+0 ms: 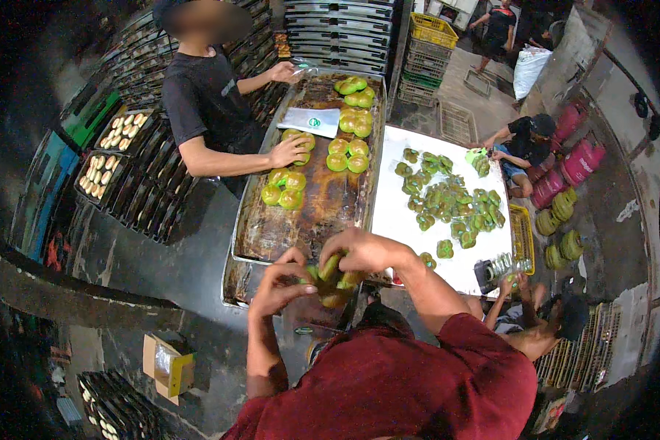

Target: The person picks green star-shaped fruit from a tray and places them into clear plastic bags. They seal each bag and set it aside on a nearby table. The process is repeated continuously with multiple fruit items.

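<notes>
Between my two hands is a green bun cluster, blurred by motion, above the near end of the baking tray. My right hand grips its top from the right. On the other side, my left hand pinches its left edge with thumb and fingers. Whether a clear bag surrounds this cluster cannot be made out. On the worn metal baking tray sit several more glossy green bun clusters. A stack of plastic bags with a green print lies farther up the tray.
Across the tray, a co-worker's hand rests on a bun cluster. Wrapped green buns are heaped on the white table at right, where two people sit. Stacked crates, tray racks and a cardboard box stand around.
</notes>
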A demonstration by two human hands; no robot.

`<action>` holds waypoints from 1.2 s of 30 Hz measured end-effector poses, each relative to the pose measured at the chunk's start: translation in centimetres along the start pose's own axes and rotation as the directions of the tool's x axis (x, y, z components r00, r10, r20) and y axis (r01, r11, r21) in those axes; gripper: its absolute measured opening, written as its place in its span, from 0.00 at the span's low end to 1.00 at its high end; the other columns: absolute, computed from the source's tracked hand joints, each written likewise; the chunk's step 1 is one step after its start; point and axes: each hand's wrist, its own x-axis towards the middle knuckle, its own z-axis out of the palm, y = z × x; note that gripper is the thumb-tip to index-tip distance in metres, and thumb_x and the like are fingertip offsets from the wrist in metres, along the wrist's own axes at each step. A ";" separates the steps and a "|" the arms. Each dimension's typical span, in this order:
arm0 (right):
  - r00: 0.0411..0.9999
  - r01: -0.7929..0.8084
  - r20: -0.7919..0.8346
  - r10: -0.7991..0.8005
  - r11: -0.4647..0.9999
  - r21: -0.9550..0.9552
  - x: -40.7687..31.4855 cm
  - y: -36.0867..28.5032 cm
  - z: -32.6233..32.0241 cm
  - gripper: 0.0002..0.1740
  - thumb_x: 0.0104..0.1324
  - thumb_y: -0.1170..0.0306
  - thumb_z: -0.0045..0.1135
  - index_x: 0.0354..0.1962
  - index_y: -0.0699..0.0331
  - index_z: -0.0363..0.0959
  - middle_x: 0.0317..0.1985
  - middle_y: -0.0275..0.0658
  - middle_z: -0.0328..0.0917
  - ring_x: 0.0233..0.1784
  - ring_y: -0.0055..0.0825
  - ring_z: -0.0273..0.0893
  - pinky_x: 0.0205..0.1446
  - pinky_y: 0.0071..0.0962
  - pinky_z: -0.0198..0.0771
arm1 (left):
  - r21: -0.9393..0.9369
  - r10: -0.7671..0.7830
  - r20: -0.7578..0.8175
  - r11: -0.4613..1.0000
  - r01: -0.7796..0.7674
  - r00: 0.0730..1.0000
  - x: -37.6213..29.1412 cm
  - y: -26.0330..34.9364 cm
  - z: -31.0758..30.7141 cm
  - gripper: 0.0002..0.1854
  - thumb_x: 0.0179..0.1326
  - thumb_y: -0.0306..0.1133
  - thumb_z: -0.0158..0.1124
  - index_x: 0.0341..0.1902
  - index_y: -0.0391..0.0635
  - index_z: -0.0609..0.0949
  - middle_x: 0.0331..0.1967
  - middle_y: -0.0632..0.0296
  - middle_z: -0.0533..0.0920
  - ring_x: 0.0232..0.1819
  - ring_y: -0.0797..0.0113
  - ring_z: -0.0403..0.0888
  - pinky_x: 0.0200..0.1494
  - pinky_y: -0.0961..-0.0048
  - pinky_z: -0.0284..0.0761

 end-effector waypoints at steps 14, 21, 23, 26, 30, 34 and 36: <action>0.921 0.129 -0.383 0.064 0.879 0.458 -2.5 0.8 1.5 0.25 0.61 0.61 0.61 0.52 0.68 0.72 0.53 0.51 0.73 0.59 0.44 0.70 0.59 0.37 0.66 | -0.148 -0.078 -0.044 0.986 0.071 0.996 2.7 1.9 1.8 0.06 0.48 0.25 0.73 0.27 0.41 0.82 0.31 0.64 0.75 0.39 0.69 0.72 0.45 0.73 0.65; 0.986 -0.047 0.165 0.018 0.983 0.175 -3.3 1.9 3.7 0.22 0.69 0.55 0.52 0.55 0.55 0.74 0.53 0.43 0.77 0.52 0.30 0.76 0.56 0.32 0.68 | -0.095 -0.032 -0.016 0.995 0.031 0.999 4.1 1.6 4.1 0.06 0.54 0.28 0.69 0.30 0.40 0.81 0.32 0.63 0.77 0.35 0.71 0.72 0.41 0.73 0.68; 0.958 0.132 -0.287 0.022 0.851 0.508 -3.9 4.7 3.1 0.18 0.72 0.63 0.46 0.45 0.68 0.78 0.44 0.42 0.81 0.46 0.24 0.74 0.54 0.29 0.69 | -0.022 0.016 -0.358 0.999 -0.026 0.934 4.9 0.8 4.6 0.06 0.56 0.30 0.68 0.30 0.40 0.81 0.32 0.64 0.77 0.34 0.72 0.71 0.38 0.72 0.67; 0.606 0.081 -0.788 0.114 0.976 0.203 -5.3 9.7 0.4 0.22 0.74 0.57 0.42 0.48 0.66 0.78 0.37 0.35 0.80 0.22 0.16 0.66 0.25 0.20 0.66 | 0.196 0.038 -0.597 0.976 0.099 0.801 5.4 -0.2 2.9 0.10 0.60 0.33 0.66 0.29 0.40 0.80 0.23 0.70 0.74 0.27 0.79 0.68 0.31 0.78 0.63; 0.055 0.264 -0.847 0.529 0.810 0.524 -7.6 12.2 -1.2 0.31 0.73 0.50 0.44 0.63 0.63 0.65 0.52 0.46 0.73 0.31 0.21 0.76 0.35 0.24 0.75 | 0.096 -0.059 -0.545 0.987 0.132 0.836 4.5 -1.5 2.4 0.13 0.61 0.37 0.66 0.28 0.41 0.79 0.17 0.75 0.67 0.22 0.82 0.60 0.24 0.79 0.55; 0.481 -0.028 -0.857 0.184 0.980 0.195 -6.4 9.2 1.6 0.31 0.66 0.62 0.57 0.63 0.63 0.63 0.59 0.45 0.70 0.52 0.33 0.78 0.62 0.32 0.67 | 0.102 -0.170 -0.452 0.965 0.241 0.876 5.8 -2.0 5.1 0.12 0.60 0.37 0.67 0.29 0.42 0.79 0.17 0.75 0.69 0.21 0.82 0.60 0.24 0.79 0.57; 0.733 -0.002 -0.675 -0.078 0.993 -0.117 -5.3 6.9 3.1 0.29 0.61 0.65 0.62 0.59 0.62 0.67 0.53 0.44 0.76 0.52 0.33 0.78 0.60 0.30 0.68 | 0.022 -0.233 -0.374 0.965 0.260 0.897 6.6 -1.6 6.5 0.10 0.58 0.34 0.69 0.30 0.41 0.79 0.18 0.73 0.71 0.22 0.79 0.65 0.26 0.77 0.64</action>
